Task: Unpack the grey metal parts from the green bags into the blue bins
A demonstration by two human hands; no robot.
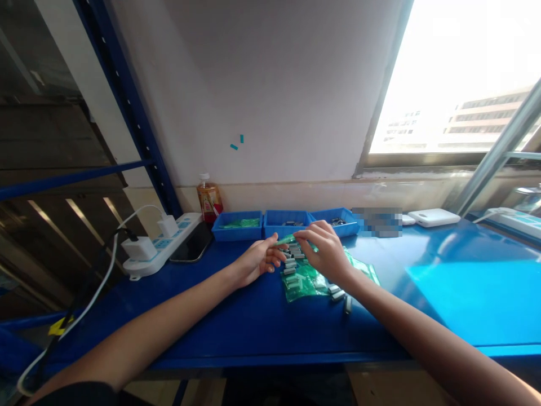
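Note:
My left hand (261,261) pinches one end of a small green plastic bag (285,241) between thumb and forefinger, its other fingers curled. My right hand (323,248) has its fingertips closed on the bag's other end. Below them a larger green plastic bag (306,285) lies on the blue table. Several short grey metal cylinders (289,265) lie on it in a row under my hands. More loose metal cylinders (337,293) rest by my right wrist. Whether the small bag holds anything cannot be made out.
Behind stand three blue bins: one with green bags (215,231), a middle bin (270,230) and a right bin (349,230) with small parts. At left are a power strip (146,268), a black phone (192,248) and a bottle (209,197). A white box (434,216) sits at right.

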